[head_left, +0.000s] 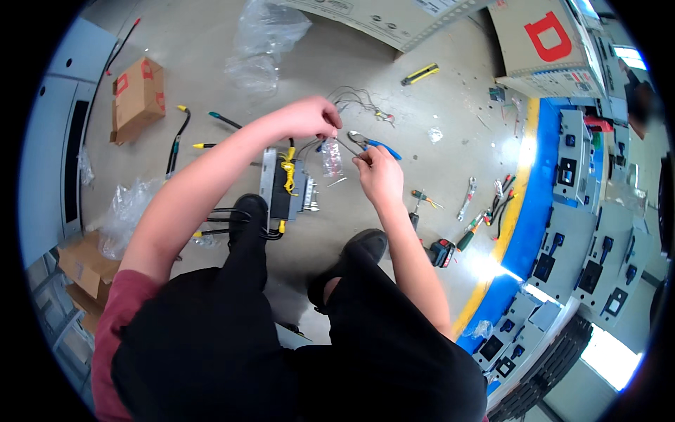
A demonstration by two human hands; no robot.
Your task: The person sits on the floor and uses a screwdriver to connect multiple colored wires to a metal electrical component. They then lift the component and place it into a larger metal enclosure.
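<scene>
Grey concrete floor (394,91), person seated or crouched above it, both forearms reaching forward over black trousers and black shoes. Left hand (309,117) curled, fingertips pinched on thin grey wires (355,95) that loop away from it across the floor. Right hand (378,172) closed around blue-handled pliers (371,143), jaws of the tool pointing left toward the left hand's fingertips; the two hands sit just beside each other. Whether the plier tips actually bite the wire cannot be told.

Directly below the hands: a grey metal electrical unit (288,186) with yellow and black cables, resting on the floor between the shoes. A small clear bag (331,160) hangs or lies just right of it.

Scattered around: yellow utility knife (420,74) farther ahead, screwdrivers and a wrench (467,198) to the right, cardboard box (138,98) to the left, crumpled clear plastic (264,42) ahead. Blue-and-yellow floor stripe (527,211) runs along grey cabinets at right.
</scene>
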